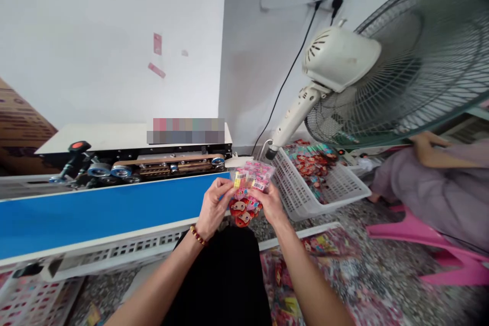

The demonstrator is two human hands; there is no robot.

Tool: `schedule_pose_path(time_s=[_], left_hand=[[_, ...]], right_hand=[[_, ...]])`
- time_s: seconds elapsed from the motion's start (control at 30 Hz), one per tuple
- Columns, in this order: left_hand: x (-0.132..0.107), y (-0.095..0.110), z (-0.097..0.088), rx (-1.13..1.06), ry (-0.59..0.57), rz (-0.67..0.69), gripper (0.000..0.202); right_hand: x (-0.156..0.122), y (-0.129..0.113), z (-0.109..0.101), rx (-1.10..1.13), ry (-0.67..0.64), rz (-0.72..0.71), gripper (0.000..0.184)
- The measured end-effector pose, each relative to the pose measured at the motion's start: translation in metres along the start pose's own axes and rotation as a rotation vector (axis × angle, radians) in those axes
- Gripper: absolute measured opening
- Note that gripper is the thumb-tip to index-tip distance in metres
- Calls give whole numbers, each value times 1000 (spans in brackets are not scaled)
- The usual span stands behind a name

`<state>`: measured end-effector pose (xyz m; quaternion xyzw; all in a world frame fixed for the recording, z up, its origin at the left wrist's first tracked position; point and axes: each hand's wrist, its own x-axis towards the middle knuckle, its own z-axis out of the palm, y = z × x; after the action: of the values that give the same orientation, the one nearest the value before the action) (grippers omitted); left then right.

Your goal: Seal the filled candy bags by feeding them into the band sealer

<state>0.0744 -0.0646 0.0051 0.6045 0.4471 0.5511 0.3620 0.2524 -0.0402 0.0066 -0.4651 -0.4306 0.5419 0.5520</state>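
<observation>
Both hands hold small clear plastic packets (244, 204) with pink tops, barcode labels and red-haired cartoon figures, above my lap. My left hand (217, 205), with a beaded bracelet at the wrist, pinches the left packet by its edge near a yellow label. Closed on the right side of the packets is my right hand (270, 204), its thumb below a white barcode label. The packets overlap, so I cannot tell how many there are. Just left of my hands ends the blue conveyor belt (103, 214) of a sealing machine (153, 163) with rollers and a brown band.
A white basket (301, 204) of similar packets stands to the right, under a large fan (382, 71). More packets (290, 285) lie low at the right. Another person (428, 183) sits on a pink stool (416, 234). A perforated white basket (38, 300) is at lower left.
</observation>
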Motion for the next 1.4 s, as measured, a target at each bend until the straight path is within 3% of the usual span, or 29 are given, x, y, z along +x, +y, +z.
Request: schedule_pose_path(time_s=[0.1, 0.2, 0.4, 0.6, 0.8, 0.9, 1.07, 1.17, 1.4], left_hand=[[1, 6, 0, 71, 54, 119, 21], [7, 12, -1, 59, 57, 153, 16], [21, 21, -5, -62, -21, 65, 12], [22, 18, -5, -159, -31, -75, 16], [22, 11, 0, -284, -44, -222, 27], [24, 8, 1, -268, -14, -185, 26], [29, 8, -1, -220, 29, -69, 19], [31, 12, -2, -199, -32, -85, 18], [33, 11, -2, -222, -35, -199, 23]], right_hand=[[-3, -2, -4, -27, 17, -19, 39], [-2, -4, -9, -74, 27, -64, 39], [7, -9, -19, -90, 51, -121, 41], [2, -6, -23, -72, 152, -73, 43], [-3, -13, -28, -202, 18, -161, 47], [3, -13, -35, -209, 109, -140, 42], [8, -7, -39, -166, 145, -64, 44], [6, -3, -37, -157, 159, -53, 44], [4, -8, -33, -155, 135, -58, 45]])
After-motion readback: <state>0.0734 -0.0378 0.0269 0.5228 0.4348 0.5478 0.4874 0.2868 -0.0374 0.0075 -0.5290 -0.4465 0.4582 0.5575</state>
